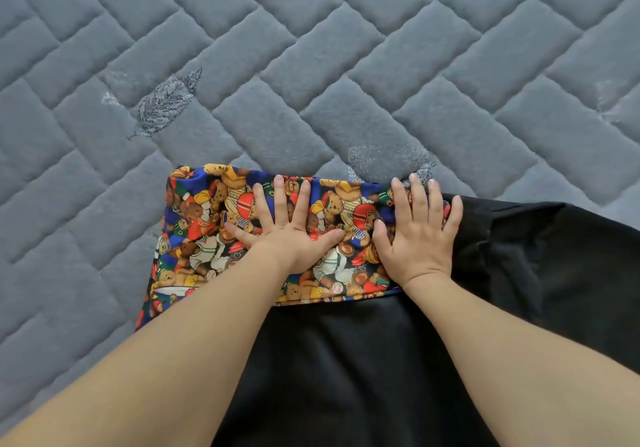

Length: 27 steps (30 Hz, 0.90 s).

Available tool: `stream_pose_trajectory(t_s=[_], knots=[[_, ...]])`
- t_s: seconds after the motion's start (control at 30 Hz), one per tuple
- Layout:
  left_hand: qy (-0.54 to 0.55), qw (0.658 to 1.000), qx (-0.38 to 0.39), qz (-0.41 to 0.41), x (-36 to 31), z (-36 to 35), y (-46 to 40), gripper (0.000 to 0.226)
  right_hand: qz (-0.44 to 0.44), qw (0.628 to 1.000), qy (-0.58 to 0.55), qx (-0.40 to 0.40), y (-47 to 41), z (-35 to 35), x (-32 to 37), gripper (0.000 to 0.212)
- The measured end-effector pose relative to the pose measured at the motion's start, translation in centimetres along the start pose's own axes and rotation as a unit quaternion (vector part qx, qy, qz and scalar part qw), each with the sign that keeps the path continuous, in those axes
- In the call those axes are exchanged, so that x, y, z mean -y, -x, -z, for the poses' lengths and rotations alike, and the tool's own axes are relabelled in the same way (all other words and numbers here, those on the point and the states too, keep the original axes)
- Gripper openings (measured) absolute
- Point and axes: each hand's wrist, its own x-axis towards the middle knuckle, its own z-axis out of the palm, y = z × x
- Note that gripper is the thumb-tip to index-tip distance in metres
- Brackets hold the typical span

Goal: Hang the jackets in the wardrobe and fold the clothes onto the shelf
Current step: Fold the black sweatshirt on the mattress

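Your left hand (289,230) lies flat on the folded teddy-bear print garment (207,224), palm down, with the fingers straight and spread and the thumb stretched out to the right across the cloth. Your right hand (417,231) rests flat too, just beside the left, near the right end of the same garment; its fingers are straight, slightly fanned, and their tips reach the far folded edge, while the little finger hangs over onto the black fabric (519,273). Neither hand curls round or pinches anything: both simply press on the cloth with open palms. The print garment is a bright jumble of bears in red, blue, yellow and green, folded into a wide band that lies crosswise in front of you; its far edge is a rounded fold, its near edge is a straight line, and its left end trails down toward you under your left forearm. It lies partly on the grey quilted mat (311,65) and partly on the black fabric, which spreads out from under its right and near sides toward the bottom of the view. The mat has a stitched brick pattern and a leaf embroidered (166,101) in pale thread well beyond the garment, to the left.
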Motion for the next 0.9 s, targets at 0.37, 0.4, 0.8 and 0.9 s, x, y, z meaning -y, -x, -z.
stream_pose_trajectory(t_s=[0.37,0.4,0.8,0.9], knots=[[-0.008,0.999,-0.049,0.003,0.1,-0.9,-0.4,0.100,0.007,1.000,-0.009,-0.020,0.1,-0.2,0.0,0.071],[-0.009,0.998,-0.056,0.002,0.1,-0.9,-0.3,0.099,0.007,1.000,-0.012,-0.022,0.1,-0.1,0.0,0.071],[-0.163,0.968,-0.153,0.113,-5.7,-0.9,3.6,0.081,-0.114,0.986,0.045,0.115,6.8,3.3,-18.5,0.072],[-0.194,0.943,-0.270,-0.020,-13.1,-3.7,7.7,0.056,-0.212,0.962,-0.008,0.172,11.7,4.7,-24.9,0.072]])
